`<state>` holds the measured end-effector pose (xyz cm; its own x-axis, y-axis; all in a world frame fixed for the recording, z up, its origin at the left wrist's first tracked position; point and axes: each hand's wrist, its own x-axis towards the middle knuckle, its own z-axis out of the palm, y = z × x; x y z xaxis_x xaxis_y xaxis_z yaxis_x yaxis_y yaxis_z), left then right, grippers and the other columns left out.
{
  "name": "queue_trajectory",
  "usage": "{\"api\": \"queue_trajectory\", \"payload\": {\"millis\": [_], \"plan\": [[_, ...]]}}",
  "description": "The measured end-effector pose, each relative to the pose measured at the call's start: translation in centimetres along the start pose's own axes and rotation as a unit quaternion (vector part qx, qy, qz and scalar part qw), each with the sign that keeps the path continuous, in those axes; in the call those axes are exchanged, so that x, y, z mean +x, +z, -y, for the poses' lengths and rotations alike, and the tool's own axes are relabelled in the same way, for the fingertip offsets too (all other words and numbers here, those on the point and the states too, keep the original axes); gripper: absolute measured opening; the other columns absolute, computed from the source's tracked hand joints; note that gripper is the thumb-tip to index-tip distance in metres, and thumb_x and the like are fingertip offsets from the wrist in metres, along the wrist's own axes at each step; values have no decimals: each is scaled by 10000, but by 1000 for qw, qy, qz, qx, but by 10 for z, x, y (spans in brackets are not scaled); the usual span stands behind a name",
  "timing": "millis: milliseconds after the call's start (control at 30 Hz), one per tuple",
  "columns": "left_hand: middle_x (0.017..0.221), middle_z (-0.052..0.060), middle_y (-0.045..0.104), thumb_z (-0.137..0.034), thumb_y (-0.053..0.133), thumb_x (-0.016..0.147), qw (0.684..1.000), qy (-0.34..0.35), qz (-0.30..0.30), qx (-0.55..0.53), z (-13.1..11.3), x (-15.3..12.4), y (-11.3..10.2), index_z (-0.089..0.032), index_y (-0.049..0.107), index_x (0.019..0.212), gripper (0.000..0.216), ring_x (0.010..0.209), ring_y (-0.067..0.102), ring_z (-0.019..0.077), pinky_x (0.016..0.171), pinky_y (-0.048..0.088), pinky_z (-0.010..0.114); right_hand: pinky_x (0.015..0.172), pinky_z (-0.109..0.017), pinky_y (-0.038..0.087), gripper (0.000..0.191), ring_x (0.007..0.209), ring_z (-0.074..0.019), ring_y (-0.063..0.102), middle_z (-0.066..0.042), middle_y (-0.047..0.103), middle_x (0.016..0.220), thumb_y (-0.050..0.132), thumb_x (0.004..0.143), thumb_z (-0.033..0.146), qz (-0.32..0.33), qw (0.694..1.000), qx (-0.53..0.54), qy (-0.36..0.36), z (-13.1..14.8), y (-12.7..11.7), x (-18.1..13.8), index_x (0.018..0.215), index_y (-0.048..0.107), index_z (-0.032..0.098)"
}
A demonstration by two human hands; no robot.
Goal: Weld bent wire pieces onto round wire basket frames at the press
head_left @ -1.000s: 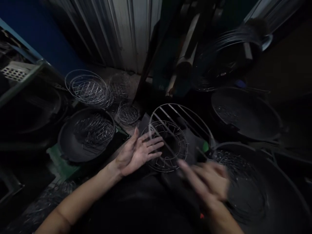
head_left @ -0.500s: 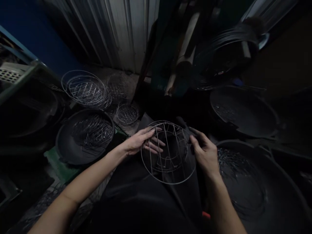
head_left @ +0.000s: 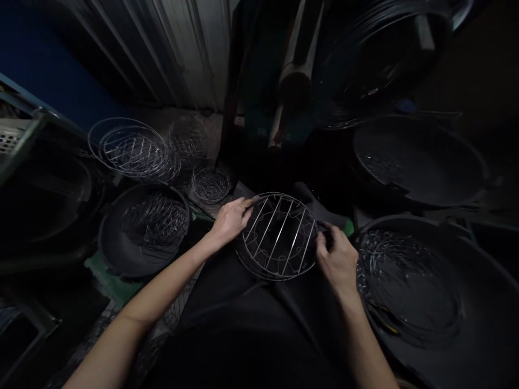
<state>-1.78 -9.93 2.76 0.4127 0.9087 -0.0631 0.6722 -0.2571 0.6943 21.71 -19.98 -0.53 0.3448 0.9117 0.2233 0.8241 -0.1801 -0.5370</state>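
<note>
A round wire rack (head_left: 279,235) with parallel bars across its ring lies level over my lap. Beneath its bars, bent wire loops show. My left hand (head_left: 232,220) grips the rack's rim at the upper left, fingers closed on the wire. On the opposite side, my right hand (head_left: 337,254) pinches the right rim, its fingertips curled and partly in shadow. Dark cloth (head_left: 235,319) covers my lap under the rack.
At left, a black pan (head_left: 117,237) holds short wire pieces on a green support (head_left: 109,281). Behind it lie stacked wire racks (head_left: 130,148) and a small bundle of wire (head_left: 211,183). Two large pans, one near (head_left: 482,313) and one farther (head_left: 441,156), stand at right, with a machine ahead.
The rack has turned and levelled, its wire loops now underneath. My left hand has gone from spread fingers to a closed grip on the rim. The view has shifted slightly.
</note>
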Motion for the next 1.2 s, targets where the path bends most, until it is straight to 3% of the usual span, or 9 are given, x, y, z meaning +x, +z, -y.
{"api": "queue_trajectory", "payload": {"millis": [300,500,700,800,967,1133,1200], "plan": [[1013,85,579,-296,415,896,998,-15,47,29,6,-1,8,-246,532,1279,403,972,554,225,948,419,376,753,-353,487,308,812,-221,609,-99,641,903,434,865,323,23,999,18,36,-6,-2,-15,1035,626,152],[1077,96,562,-284,429,884,998,-9,30,53,9,-2,10,-226,561,1248,392,1086,504,239,1004,373,397,793,-348,489,388,846,-203,608,-83,628,989,460,879,375,78,994,74,37,-12,-12,-20,1194,596,194],[1022,100,548,-306,465,870,999,6,21,38,12,-2,7,-180,622,1153,347,1018,516,232,962,392,380,740,-343,486,417,780,-195,582,-53,595,874,503,842,387,137,981,122,59,-28,-10,-22,1214,598,224],[1012,64,539,-356,540,829,999,-17,27,-30,21,4,6,-205,572,1175,379,959,508,204,931,407,359,702,-326,485,532,720,-166,545,-23,566,841,570,806,406,140,964,187,126,-30,-5,-23,1303,508,227],[1191,79,475,-442,690,694,991,-47,54,-113,27,20,-6,-250,318,1374,799,1049,470,223,953,391,380,516,-246,431,742,544,-104,428,42,475,704,675,719,458,101,919,307,225,-25,-5,-25,1365,405,212],[1236,106,452,-501,669,695,987,-52,90,-122,17,48,-20,-237,357,1361,781,1094,477,239,970,389,420,507,-224,430,727,540,-84,433,34,485,748,680,699,492,99,898,347,252,-32,-18,-30,1325,439,211],[1263,117,457,-471,704,670,980,-50,148,-126,12,63,-20,-239,366,1364,806,1153,466,259,998,368,429,527,-223,449,755,565,-87,471,19,517,792,691,684,504,103,889,359,264,-38,-21,-33,1329,427,215]]}}
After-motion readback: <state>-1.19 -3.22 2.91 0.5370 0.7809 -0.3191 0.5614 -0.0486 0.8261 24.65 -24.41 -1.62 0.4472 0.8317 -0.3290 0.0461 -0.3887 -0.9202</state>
